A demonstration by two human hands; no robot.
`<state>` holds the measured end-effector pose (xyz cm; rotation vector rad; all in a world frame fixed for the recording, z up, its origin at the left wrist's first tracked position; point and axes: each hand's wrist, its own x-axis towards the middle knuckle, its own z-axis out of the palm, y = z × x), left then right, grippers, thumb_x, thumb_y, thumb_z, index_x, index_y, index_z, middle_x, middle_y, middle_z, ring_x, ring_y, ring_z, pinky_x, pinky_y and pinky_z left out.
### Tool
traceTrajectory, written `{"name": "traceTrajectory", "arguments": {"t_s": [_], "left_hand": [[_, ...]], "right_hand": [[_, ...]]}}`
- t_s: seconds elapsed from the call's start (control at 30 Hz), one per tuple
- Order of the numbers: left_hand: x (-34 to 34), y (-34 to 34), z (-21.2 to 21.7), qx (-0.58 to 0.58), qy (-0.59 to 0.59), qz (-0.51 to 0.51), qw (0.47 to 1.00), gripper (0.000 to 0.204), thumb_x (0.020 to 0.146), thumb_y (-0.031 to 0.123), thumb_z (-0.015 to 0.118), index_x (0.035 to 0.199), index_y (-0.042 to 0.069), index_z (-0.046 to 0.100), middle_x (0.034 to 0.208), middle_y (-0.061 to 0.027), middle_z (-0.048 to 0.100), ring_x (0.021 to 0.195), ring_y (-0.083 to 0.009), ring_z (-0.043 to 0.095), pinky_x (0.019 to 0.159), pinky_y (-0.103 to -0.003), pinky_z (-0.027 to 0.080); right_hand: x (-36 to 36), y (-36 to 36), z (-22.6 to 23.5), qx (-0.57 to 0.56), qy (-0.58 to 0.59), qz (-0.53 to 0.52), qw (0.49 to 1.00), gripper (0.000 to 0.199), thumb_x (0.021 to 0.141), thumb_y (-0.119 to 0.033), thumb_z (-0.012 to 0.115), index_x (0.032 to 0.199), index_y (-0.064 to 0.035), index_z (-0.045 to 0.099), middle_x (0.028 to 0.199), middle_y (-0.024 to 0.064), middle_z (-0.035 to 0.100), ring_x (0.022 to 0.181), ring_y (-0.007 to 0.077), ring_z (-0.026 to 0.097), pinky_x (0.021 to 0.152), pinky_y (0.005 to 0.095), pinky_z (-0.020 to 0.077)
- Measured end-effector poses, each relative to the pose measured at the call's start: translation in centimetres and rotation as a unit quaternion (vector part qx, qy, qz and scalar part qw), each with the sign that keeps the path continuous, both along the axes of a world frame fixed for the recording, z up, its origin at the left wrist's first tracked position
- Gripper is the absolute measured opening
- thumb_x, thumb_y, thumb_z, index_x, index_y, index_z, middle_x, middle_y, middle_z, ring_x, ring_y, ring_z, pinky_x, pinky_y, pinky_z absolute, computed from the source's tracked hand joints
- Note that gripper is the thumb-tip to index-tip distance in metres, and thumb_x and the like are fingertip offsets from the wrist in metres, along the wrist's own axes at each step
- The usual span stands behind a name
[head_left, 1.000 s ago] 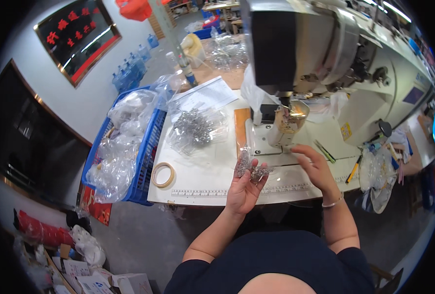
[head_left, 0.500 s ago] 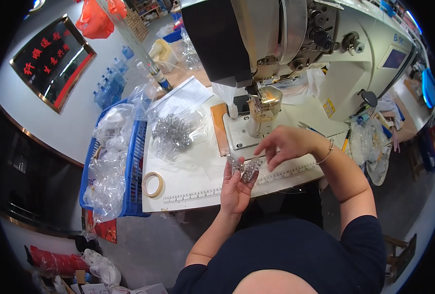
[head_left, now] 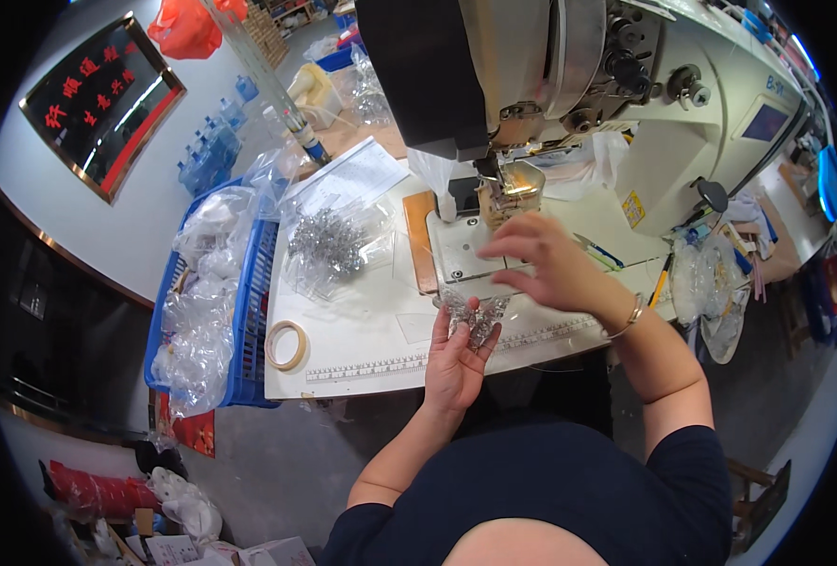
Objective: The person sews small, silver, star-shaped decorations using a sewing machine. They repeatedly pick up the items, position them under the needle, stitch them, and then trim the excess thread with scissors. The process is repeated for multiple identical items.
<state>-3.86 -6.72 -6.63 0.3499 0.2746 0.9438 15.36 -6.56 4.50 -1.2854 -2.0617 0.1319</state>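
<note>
My left hand (head_left: 454, 375) is closed around a small, glittering silvery piece (head_left: 480, 323), held just in front of the machine bed above the table's near edge. The piece's exact kind is unclear. Up and to the right of it, my right hand (head_left: 560, 272) hovers with thumb and fingers apart, and nothing shows between them. Behind both hands stands a large white sewing machine (head_left: 659, 179), its metal foot area partly behind my right fingers. Left of the machine, a heap of similar silvery pieces (head_left: 327, 245) lies on clear plastic.
An orange-brown strip (head_left: 419, 241) lies beside the machine plate. Along the front edge runs a printed ruler (head_left: 371, 372), with a tape roll (head_left: 272, 354) at its left. A blue basket (head_left: 256, 316) of plastic bags adjoins the table. Snips (head_left: 602, 253) lie right of my right hand.
My right hand has lifted slightly away from the silvery piece, and its fingers have spread wider. My left hand keeps its hold in nearly the same place. The view has shifted a little.
</note>
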Motion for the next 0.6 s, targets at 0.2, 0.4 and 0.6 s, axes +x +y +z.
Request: {"name": "traceTrajectory", "arguments": {"t_s": [0.2,0.4,0.6], "left_hand": [[0.0,0.2,0.5,0.036,0.043,-0.041,0.998,0.039,0.093,0.006,0.044,0.130,0.020,0.040,0.129,-0.0065,0.046,0.115,-0.0252,0.050,0.100,-0.048,0.040],[-0.3,0.3,1.6,0.006,0.030,-0.048,0.998,0.035,0.097,0.016,0.037,0.132,0.014,0.037,0.131,-0.0093,0.044,0.120,-0.0272,0.045,0.104,-0.049,0.035],[-0.4,0.5,1.7,-0.039,-0.030,-0.070,0.996,0.040,0.099,0.028,0.026,0.135,0.011,0.033,0.135,-0.0100,0.040,0.124,-0.0276,0.041,0.107,-0.048,0.029]], "right_hand": [[-2.5,1.5,-1.4,-0.083,0.053,0.076,0.992,0.027,0.072,-0.019,0.072,0.095,-0.0068,0.064,0.097,0.0102,0.052,0.092,0.0243,0.052,0.079,0.0344,0.0438],[-2.7,1.8,-1.7,-0.223,0.152,0.042,0.962,0.019,0.072,-0.018,0.073,0.085,-0.0077,0.064,0.107,0.0086,0.050,0.095,0.0184,0.054,0.070,0.0302,0.0480],[-3.1,1.9,-1.8,-0.303,0.211,-0.005,0.929,0.022,0.073,-0.018,0.071,0.084,0.0005,0.065,0.074,0.0086,0.065,0.068,0.0155,0.062,0.066,0.0264,0.0491]]}}
